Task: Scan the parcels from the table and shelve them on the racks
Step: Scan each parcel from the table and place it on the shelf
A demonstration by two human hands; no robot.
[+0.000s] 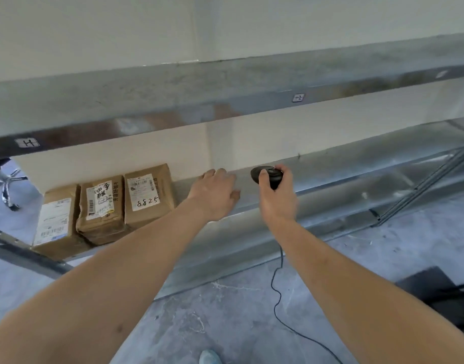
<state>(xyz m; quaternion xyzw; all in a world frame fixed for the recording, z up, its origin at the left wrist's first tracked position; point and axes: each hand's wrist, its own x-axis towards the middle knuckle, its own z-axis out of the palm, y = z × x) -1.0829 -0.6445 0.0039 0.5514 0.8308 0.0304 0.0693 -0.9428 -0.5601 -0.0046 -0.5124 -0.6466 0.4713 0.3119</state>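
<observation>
Three brown parcels stand side by side at the left end of a metal rack shelf (330, 177): one with a long white label (56, 222), a crumpled middle one (100, 208), and a right one (148, 194) marked 8825. My left hand (216, 193) reaches out empty over the shelf, fingers straight, just right of the marked parcel and apart from it. My right hand (277, 198) grips a black barcode scanner (267, 176), held over the shelf. Its cable (277, 292) hangs down to the floor.
An upper rack shelf (225, 82) with small number tags runs across above the hands. A chrome chair base (5, 185) stands at far left behind the rack. A black object (436, 290) lies on the grey floor at right. A rack upright (430, 179) slants at right.
</observation>
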